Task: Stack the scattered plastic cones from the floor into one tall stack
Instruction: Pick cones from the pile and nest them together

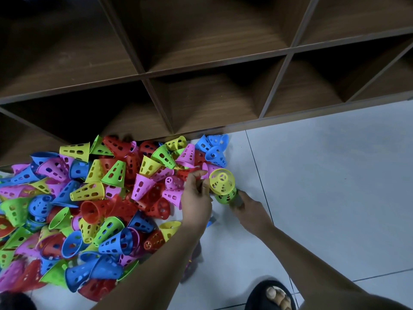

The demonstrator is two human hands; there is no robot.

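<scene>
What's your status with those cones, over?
Right hand grips stack base, yellow cone on top. Left hand beside stack, grip unclear. Loose cones piled alongside, nothing blocking.

Indoor rm, prob. home/playroom: dark wood cubby shelf (201, 70), pale tile floor (335, 175), toy cone heap (89, 198).

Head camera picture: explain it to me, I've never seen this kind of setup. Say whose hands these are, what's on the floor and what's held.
No machine here: a person wears one camera on the head, looking down at their own two hands. A pile of coloured plastic cones lies on the tiled floor before a wooden shelf unit. The right hand holds a short stack, yellow cone on top, green below. The left hand is beside it, fingers curled; what it holds is unclear.
</scene>
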